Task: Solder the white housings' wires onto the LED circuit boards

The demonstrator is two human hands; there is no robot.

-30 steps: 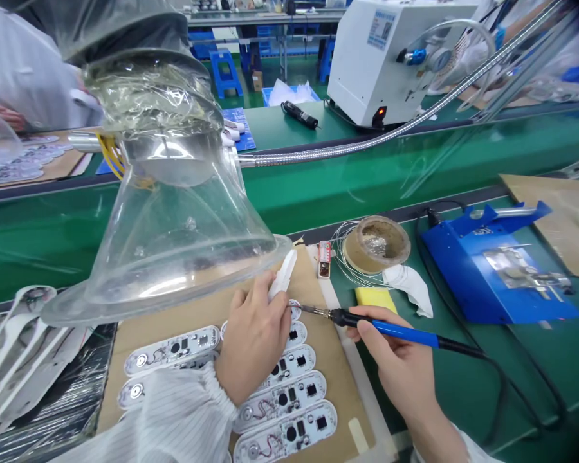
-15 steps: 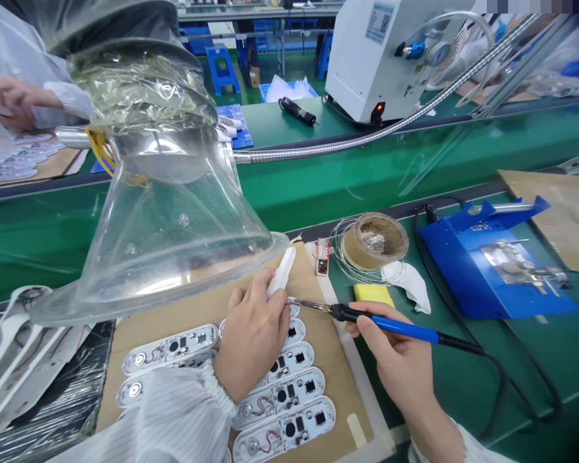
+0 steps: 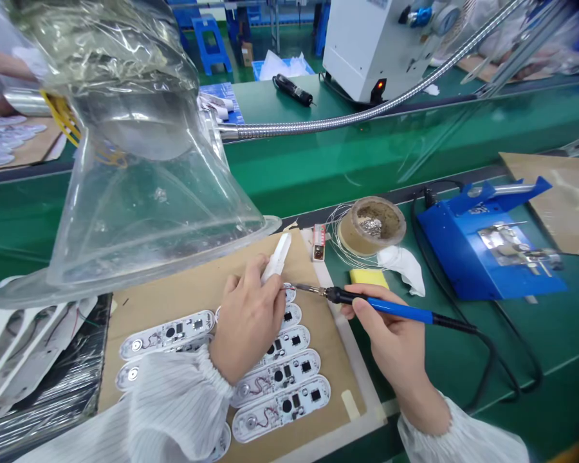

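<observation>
1. Over the brown cardboard sheet (image 3: 164,303), holds a white plastic strip (image 3: 276,258) pinched in the fingers of the left hand (image 3: 246,315), back of the hand upward, far end of the strip slanting away.
2. Just to the right, grips a soldering iron (image 3: 400,308) in the right hand (image 3: 390,337), with fingers closed round the black-and-blue handle. Points the metal tip leftward, close to the left thumb and a thin red wire; cannot tell whether touching.
3. Around the left hand, on the cardboard, white round-ended circuit boards (image 3: 282,408) laid side by side, some partly hidden beneath the hand and a white sleeve (image 3: 174,399).
4. Behind the right hand, on the green surface (image 3: 560,360), a yellow sponge (image 3: 369,277), white tissue (image 3: 408,267), a small red-and-white box (image 3: 319,241), and thin wire looped about a brown bowl (image 3: 354,239). Farther right, a blue metal stand (image 3: 456,257).
5. To the upper left, a clear funnel hood (image 3: 149,199) above the cardboard's far part; below, white plastic parts (image 3: 24,347) on black wrapping (image 3: 62,399).
6. Beyond the green partition (image 3: 289,170), a white machine (image 3: 361,51) with a lit red switch, a black tool (image 3: 293,90) beside, and, far left, a co-worker's hand (image 3: 2,63).
</observation>
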